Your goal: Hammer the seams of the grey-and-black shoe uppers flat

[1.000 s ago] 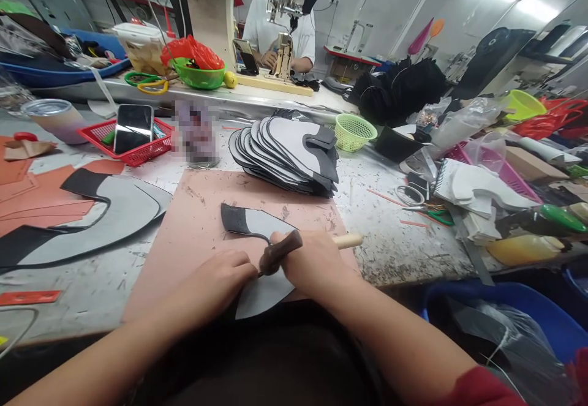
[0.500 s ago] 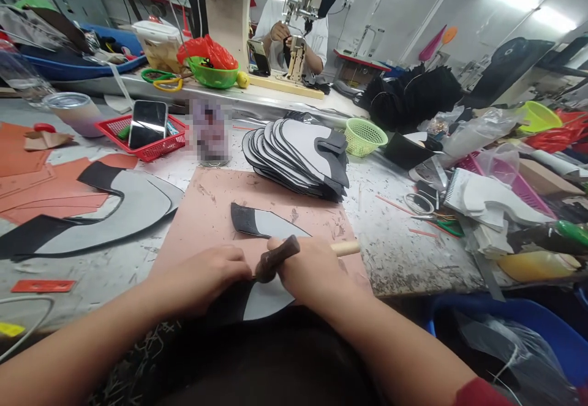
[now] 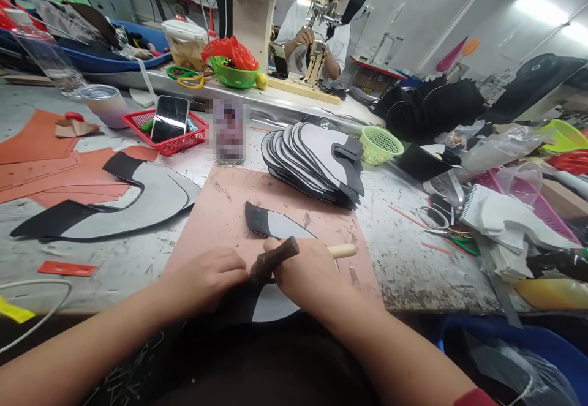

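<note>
My right hand (image 3: 305, 274) is wrapped round a hammer. Its dark head (image 3: 274, 259) sits over the edge of a grey-and-black shoe upper piece (image 3: 278, 304), and the pale wooden handle (image 3: 342, 250) sticks out to the right. Fingers of my left hand (image 3: 209, 278) are pressed together at the black end of that same piece, close to the hammer head; the fingertips are partly hidden. Just beyond my hands, a second grey-and-black piece (image 3: 280, 225) lies on a pinkish board (image 3: 214, 210). I cannot tell whether the hammer touches the piece.
Behind the board stands a stack of similar pieces (image 3: 312, 161). To its right is a light green basket (image 3: 380, 144). Another curved piece (image 3: 138, 210) and orange sheets (image 3: 41, 149) lie left. Scissors (image 3: 434, 217) lie right. A person works at a sewing machine (image 3: 316, 57) opposite.
The view has swung left, so the table's things appear farther right. My hands keep their grips, and the hammer head has shifted slightly left along the piece.
</note>
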### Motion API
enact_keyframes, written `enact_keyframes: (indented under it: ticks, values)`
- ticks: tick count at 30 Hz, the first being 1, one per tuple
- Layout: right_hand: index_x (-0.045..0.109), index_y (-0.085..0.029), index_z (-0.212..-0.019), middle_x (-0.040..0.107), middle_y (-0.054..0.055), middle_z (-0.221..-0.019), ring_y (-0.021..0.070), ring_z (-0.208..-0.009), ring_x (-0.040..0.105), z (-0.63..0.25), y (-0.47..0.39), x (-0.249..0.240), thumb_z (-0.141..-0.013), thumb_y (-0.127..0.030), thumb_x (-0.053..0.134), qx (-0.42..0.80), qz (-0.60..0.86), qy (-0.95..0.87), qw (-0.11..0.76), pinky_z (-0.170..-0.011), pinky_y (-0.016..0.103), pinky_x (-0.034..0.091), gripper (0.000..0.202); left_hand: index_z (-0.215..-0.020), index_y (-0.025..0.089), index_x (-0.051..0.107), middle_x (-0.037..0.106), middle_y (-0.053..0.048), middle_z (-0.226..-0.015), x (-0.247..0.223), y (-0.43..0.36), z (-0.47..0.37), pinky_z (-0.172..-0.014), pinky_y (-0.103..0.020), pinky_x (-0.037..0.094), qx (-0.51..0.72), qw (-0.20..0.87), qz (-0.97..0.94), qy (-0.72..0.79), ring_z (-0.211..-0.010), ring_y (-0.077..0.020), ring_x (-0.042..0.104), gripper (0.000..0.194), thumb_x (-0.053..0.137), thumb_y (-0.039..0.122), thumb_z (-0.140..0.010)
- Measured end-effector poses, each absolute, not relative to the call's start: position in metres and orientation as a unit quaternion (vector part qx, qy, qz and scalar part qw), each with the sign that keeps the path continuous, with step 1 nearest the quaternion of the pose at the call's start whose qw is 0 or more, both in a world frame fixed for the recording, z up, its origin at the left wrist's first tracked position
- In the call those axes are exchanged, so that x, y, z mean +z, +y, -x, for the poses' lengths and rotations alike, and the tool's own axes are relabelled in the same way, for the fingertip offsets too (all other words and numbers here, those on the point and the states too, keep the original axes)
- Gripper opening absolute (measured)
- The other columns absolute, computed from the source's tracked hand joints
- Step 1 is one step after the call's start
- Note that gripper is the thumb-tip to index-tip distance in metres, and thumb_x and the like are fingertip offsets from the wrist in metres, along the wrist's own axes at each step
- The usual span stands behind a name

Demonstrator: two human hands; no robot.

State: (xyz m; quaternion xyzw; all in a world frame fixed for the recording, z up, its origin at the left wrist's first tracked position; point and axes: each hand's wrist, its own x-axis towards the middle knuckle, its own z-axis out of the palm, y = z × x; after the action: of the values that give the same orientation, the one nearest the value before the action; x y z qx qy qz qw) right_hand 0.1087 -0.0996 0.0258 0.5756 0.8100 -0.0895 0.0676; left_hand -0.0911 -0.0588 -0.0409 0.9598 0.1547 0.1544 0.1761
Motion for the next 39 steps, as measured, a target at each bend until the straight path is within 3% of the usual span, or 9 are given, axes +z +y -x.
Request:
enact_keyframes:
  ticks: [4,10,16,20,26,31,34,36,39]
  values:
    - [0.059,-0.019,-0.08,0.064,0.003,-0.065,0.0166,-0.063,0.062,-0.105,-0.098,0.026,-0.079,-0.013,0.047,-0.086,-0.57,0.813,0.076,-0.049,0.024,0.029,0.013,-0.114,0.021,0.057,0.066,-0.008,-0.106,-0.045,-0.077,0.108,-0.084,-0.032,0.045,0.173,0.086,-0.969,0.151,-0.098,-0.0208,0.056,0.042,0.032,0.005,-0.084]
    - [0.06,-0.018,-0.082,0.065,0.003,-0.065,0.0162,-0.062,0.062,-0.096,-0.092,0.029,-0.08,-0.011,0.046,-0.092,-0.56,0.821,0.064,-0.049,0.024,0.03,0.016,-0.114,0.023,0.058,0.063,-0.005,-0.116,-0.041,-0.103,0.118,-0.083,-0.033,0.039,0.175,0.012,-0.959,0.222,-0.102,-0.0219,0.055,0.045,0.031,0.003,-0.085]
    - [0.062,-0.017,-0.085,0.065,0.004,-0.065,0.0173,-0.063,0.063,-0.088,-0.082,0.024,-0.079,-0.016,0.05,-0.083,-0.564,0.82,0.047,-0.05,0.023,0.033,0.013,-0.094,0.017,0.062,0.063,-0.008,-0.083,-0.028,-0.118,0.1,-0.067,-0.033,0.04,0.174,-0.048,-0.949,0.259,-0.075,-0.0207,0.056,0.033,0.034,0.003,-0.083]
    - [0.061,-0.018,-0.085,0.065,0.003,-0.065,0.018,-0.063,0.063,-0.081,-0.079,0.016,-0.078,-0.023,0.053,-0.085,-0.571,0.816,0.025,-0.05,0.023,0.033,0.012,-0.079,0.016,0.061,0.057,-0.005,-0.066,-0.032,-0.132,0.048,-0.05,-0.031,0.037,0.238,-0.033,-0.956,0.166,-0.055,-0.017,0.048,0.026,0.035,0.009,-0.084]
    - [0.062,-0.023,-0.088,0.069,0.001,-0.072,0.018,-0.067,0.064,-0.094,-0.087,0.009,-0.077,-0.022,0.054,-0.132,-0.588,0.798,0.004,-0.052,0.024,0.033,0.014,-0.104,0.01,0.058,0.065,-0.013,-0.099,-0.055,-0.145,-0.015,-0.078,-0.037,0.049,0.264,-0.037,-0.959,0.098,-0.091,-0.0256,0.057,0.028,0.045,0.021,-0.082]
    - [0.065,-0.027,-0.096,0.07,0.003,-0.09,0.0214,-0.083,0.064,-0.176,-0.105,-0.001,-0.081,-0.017,0.04,-0.076,-0.707,0.702,-0.03,-0.064,0.026,0.043,0.031,-0.116,0.013,0.05,0.065,-0.016,-0.102,-0.05,-0.138,0.013,-0.04,-0.027,0.043,0.232,-0.074,-0.958,0.152,-0.052,-0.016,0.056,0.036,0.05,0.023,-0.081]
    - [0.066,-0.03,-0.098,0.07,0.004,-0.097,0.0257,-0.096,0.061,-0.239,-0.114,-0.017,-0.081,-0.024,0.037,-0.068,-0.747,0.659,-0.051,-0.072,0.031,0.047,0.034,-0.108,0.01,0.054,0.067,-0.014,-0.097,-0.014,-0.111,0.048,-0.057,-0.026,0.052,0.266,-0.033,-0.938,0.221,-0.069,-0.0176,0.063,0.029,0.043,0.015,-0.082]
    - [0.067,-0.033,-0.099,0.069,0.004,-0.097,0.0287,-0.097,0.061,-0.273,-0.12,-0.028,-0.076,-0.031,0.043,-0.077,-0.754,0.65,-0.051,-0.074,0.036,0.048,0.033,-0.103,0.017,0.056,0.068,-0.006,-0.089,0.021,-0.085,0.076,-0.074,-0.025,0.052,0.323,-0.025,-0.896,0.303,-0.08,-0.0148,0.063,0.034,0.035,0.004,-0.081]
    - [0.062,-0.045,-0.108,0.069,0.008,-0.098,0.0326,-0.099,0.06,-0.304,-0.126,-0.043,-0.065,-0.039,0.053,-0.068,-0.767,0.635,-0.06,-0.072,0.041,0.048,0.044,-0.103,0.02,0.057,0.066,-0.004,-0.092,0.066,-0.05,0.119,-0.084,-0.032,0.048,0.414,-0.166,-0.775,0.447,-0.088,-0.0177,0.061,0.033,0.037,0.005,-0.083]
